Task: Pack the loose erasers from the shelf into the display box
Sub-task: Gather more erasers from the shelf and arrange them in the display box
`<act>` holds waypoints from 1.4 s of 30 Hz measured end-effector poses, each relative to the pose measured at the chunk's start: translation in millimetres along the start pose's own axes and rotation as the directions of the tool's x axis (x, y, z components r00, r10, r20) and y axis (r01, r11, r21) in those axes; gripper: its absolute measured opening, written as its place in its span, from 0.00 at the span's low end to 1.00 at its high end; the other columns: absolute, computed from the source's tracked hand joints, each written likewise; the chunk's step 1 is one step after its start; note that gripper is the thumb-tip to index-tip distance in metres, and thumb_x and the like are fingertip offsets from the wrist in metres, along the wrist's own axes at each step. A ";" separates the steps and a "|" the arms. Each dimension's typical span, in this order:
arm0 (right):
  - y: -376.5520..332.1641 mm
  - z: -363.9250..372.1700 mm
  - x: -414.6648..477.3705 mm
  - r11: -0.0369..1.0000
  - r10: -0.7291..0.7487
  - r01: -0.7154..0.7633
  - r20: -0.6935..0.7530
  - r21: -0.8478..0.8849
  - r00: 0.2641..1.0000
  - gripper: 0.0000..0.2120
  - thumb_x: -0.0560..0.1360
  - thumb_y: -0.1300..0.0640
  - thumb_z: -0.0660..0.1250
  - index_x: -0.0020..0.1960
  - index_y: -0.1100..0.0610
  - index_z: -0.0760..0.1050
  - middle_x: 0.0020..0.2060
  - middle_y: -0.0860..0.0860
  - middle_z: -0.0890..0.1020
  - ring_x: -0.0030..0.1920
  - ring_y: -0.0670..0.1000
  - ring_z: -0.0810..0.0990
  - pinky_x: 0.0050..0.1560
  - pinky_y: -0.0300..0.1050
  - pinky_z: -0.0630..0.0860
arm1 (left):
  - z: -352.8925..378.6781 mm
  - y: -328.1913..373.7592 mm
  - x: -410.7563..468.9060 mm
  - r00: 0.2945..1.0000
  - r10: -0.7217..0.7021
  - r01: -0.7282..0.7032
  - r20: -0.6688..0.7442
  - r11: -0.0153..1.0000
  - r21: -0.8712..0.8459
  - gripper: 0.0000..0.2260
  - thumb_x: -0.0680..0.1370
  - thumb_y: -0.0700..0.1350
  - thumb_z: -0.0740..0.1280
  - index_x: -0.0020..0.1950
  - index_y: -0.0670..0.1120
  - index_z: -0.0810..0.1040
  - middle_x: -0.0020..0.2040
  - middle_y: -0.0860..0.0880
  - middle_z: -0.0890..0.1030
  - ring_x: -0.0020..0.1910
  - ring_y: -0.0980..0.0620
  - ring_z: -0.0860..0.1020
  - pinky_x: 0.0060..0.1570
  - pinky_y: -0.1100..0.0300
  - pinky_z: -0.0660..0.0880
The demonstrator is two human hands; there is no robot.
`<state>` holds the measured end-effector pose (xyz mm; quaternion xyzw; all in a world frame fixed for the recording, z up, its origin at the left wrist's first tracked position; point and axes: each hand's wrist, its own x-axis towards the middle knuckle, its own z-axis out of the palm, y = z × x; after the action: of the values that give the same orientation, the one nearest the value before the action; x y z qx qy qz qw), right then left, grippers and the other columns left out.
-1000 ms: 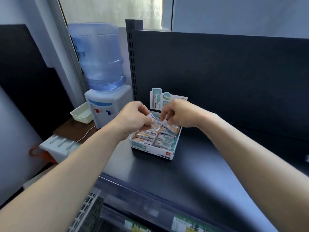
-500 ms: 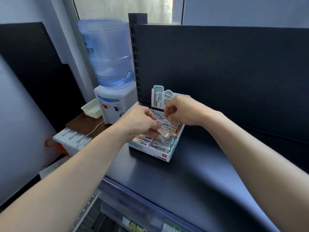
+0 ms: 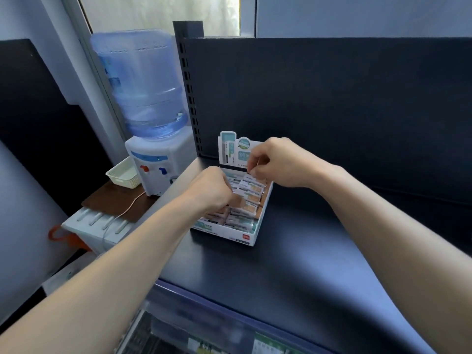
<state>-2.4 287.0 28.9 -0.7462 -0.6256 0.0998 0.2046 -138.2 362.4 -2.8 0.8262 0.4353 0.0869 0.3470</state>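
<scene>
The white and teal display box [image 3: 231, 233] sits on the dark shelf [image 3: 293, 264], with several wrapped erasers [image 3: 251, 188] lying in rows inside it. My left hand [image 3: 210, 192] reaches in from the left. Its curled fingers and thumb hold an eraser [image 3: 249, 208] down among the middle rows. My right hand [image 3: 277, 164] hovers over the back of the box with curled fingers. Its fingertips are pinched together just above the back row, and I see nothing between them. The box's upright header card [image 3: 229, 149] is partly hidden behind that hand.
A water dispenser [image 3: 153, 159] with a blue bottle stands left of the shelf upright [image 3: 190, 93]. Beside it are a small cream basket [image 3: 124, 175] and a cable. The shelf's dark back panel [image 3: 344, 103] rises behind the box. A price-tag rail [image 3: 229, 335] runs along the front edge.
My left hand has lowered its eraser into the box's middle rows. My right hand let go of its eraser and now sits a little higher, at the back of the box. The camera moved closer.
</scene>
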 end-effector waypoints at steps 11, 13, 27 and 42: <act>-4.9 -11.1 -42.4 0.965 0.256 -0.261 -0.116 -0.030 0.960 0.05 0.75 0.60 0.66 0.44 0.55 0.80 0.33 0.42 0.75 0.31 0.36 0.72 0.34 0.30 0.69 | -17.3 19.8 7.1 0.962 0.265 -0.264 0.061 0.964 -0.020 0.07 0.72 0.44 0.72 0.38 0.42 0.79 0.33 0.49 0.78 0.32 0.53 0.75 0.33 0.61 0.72; -2.6 -16.4 -61.1 0.939 0.328 -0.338 -0.142 -0.057 0.934 0.05 0.75 0.60 0.65 0.45 0.54 0.80 0.33 0.42 0.75 0.32 0.40 0.73 0.33 0.32 0.70 | -10.3 35.1 3.0 0.918 0.387 -0.385 0.093 0.922 -0.035 0.07 0.73 0.45 0.72 0.39 0.43 0.79 0.33 0.50 0.77 0.32 0.54 0.74 0.33 0.61 0.71; 69.9 -67.4 -260.1 0.445 0.790 -0.887 -0.414 -0.120 0.452 0.05 0.71 0.60 0.66 0.40 0.53 0.80 0.40 0.55 0.83 0.40 0.58 0.82 0.43 0.48 0.80 | 109.7 172.3 -69.8 0.475 0.739 -0.792 0.478 0.596 -0.133 0.05 0.73 0.47 0.70 0.40 0.46 0.80 0.33 0.49 0.79 0.34 0.51 0.76 0.35 0.61 0.72; 207.4 -130.6 -359.9 0.457 0.800 -0.888 -0.414 -0.049 0.435 0.07 0.74 0.63 0.65 0.48 0.56 0.82 0.46 0.56 0.83 0.46 0.58 0.81 0.49 0.49 0.79 | 242.2 282.9 -72.9 0.566 0.675 -0.738 0.474 0.671 -0.074 0.03 0.73 0.41 0.68 0.40 0.46 0.80 0.35 0.48 0.81 0.29 0.54 0.73 0.23 0.68 0.67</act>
<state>164.6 -114.9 18.1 -0.9834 -0.1260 -0.0211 0.1286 112.1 77.4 12.1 0.9469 -0.0237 -0.0102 0.3206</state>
